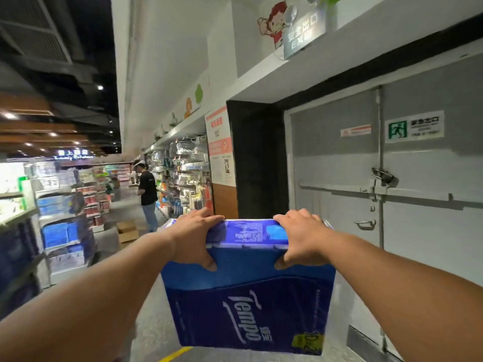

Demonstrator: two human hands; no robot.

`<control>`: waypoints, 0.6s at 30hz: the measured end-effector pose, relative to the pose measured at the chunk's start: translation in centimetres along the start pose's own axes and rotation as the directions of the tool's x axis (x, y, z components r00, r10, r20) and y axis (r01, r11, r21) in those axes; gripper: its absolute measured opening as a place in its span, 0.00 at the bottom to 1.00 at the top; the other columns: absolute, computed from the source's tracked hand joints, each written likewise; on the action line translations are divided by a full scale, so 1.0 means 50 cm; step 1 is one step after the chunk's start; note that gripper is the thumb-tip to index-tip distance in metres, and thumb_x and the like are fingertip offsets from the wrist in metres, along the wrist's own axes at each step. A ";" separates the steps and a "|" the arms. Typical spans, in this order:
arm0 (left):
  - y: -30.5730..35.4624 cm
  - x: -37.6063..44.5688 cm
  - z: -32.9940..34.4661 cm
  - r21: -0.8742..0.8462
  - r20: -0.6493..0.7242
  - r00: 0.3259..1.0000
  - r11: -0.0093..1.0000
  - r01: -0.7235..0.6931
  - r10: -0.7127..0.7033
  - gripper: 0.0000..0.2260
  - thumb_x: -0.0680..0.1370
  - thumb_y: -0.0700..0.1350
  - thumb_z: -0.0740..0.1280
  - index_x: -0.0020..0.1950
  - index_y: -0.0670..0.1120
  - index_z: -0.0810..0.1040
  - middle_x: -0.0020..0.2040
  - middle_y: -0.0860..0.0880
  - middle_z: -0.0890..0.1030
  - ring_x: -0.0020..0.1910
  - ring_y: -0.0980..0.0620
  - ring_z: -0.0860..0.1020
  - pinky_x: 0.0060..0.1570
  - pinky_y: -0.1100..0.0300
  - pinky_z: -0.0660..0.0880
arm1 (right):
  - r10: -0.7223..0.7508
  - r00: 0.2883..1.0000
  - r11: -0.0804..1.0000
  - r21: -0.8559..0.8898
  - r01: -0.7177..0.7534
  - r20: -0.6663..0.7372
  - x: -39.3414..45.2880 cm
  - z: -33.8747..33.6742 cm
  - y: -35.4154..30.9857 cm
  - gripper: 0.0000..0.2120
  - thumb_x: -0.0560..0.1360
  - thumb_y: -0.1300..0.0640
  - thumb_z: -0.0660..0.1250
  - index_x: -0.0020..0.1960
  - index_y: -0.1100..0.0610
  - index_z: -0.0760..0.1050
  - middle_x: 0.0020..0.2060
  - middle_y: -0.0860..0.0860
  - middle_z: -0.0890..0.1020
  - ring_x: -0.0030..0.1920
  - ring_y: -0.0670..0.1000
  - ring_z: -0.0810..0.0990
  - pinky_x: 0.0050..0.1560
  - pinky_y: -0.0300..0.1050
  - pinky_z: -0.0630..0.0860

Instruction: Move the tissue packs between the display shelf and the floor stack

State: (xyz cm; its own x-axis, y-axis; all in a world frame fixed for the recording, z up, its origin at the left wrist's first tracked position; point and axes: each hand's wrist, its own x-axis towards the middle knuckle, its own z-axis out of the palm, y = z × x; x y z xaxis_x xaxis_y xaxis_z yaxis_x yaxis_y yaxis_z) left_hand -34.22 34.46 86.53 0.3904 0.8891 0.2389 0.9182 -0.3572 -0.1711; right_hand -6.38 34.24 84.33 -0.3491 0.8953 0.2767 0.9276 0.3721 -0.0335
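The far side of the tissue pack (pixel 248 296) is hidden, and parts of its top edge are covered by the left hand (pixel 193 237) and the right hand (pixel 303 237). The small print on the pack's top panel cannot be read. Both forearms are cut off by the lower edge. The display shelf (pixel 60 231) at the left is blurred and cropped by the frame. The face of the distant person (pixel 148 192) cannot be made out. The grey emergency door (pixel 418 205) is cut off at the right.
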 end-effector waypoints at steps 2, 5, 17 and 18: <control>-0.070 0.040 0.016 0.012 0.002 0.999 0.999 0.032 -0.032 0.54 0.60 0.65 0.79 0.81 0.55 0.57 0.67 0.53 0.66 0.65 0.49 0.66 0.64 0.52 0.67 | -0.034 0.999 0.999 0.005 0.034 -0.002 0.098 0.024 -0.011 0.42 0.63 0.30 0.74 0.69 0.44 0.62 0.62 0.47 0.71 0.61 0.49 0.68 0.65 0.53 0.68; -0.169 0.103 0.047 0.016 0.009 0.997 0.997 0.079 -0.079 0.52 0.61 0.63 0.81 0.80 0.56 0.59 0.67 0.53 0.66 0.65 0.49 0.67 0.62 0.53 0.67 | -0.088 0.996 0.996 0.023 0.088 0.000 0.242 0.070 -0.029 0.42 0.62 0.29 0.74 0.68 0.44 0.62 0.60 0.47 0.71 0.58 0.49 0.67 0.63 0.53 0.68; -0.611 0.358 0.203 -0.020 0.060 0.899 0.900 0.435 -0.433 0.44 0.57 0.62 0.82 0.68 0.48 0.72 0.55 0.54 0.70 0.55 0.49 0.69 0.57 0.46 0.73 | -0.415 0.908 0.910 0.043 0.413 0.051 0.931 0.241 -0.141 0.48 0.61 0.29 0.75 0.74 0.44 0.61 0.63 0.49 0.71 0.63 0.53 0.67 0.64 0.55 0.68; -0.651 0.369 0.208 -0.022 0.057 0.886 0.886 0.463 -0.461 0.44 0.56 0.63 0.81 0.67 0.47 0.73 0.54 0.53 0.70 0.54 0.49 0.70 0.56 0.45 0.74 | -0.444 0.895 0.896 0.041 0.443 0.045 0.987 0.249 -0.166 0.50 0.61 0.29 0.75 0.75 0.45 0.60 0.65 0.50 0.70 0.65 0.54 0.67 0.64 0.55 0.67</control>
State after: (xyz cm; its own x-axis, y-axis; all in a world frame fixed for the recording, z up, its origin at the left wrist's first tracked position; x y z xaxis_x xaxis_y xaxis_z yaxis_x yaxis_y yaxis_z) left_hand -57.59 65.46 86.58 -0.0812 0.9684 0.2358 0.9959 0.0885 -0.0204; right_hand -32.95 78.41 86.32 -0.7305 0.6469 0.2189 0.6709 0.7397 0.0528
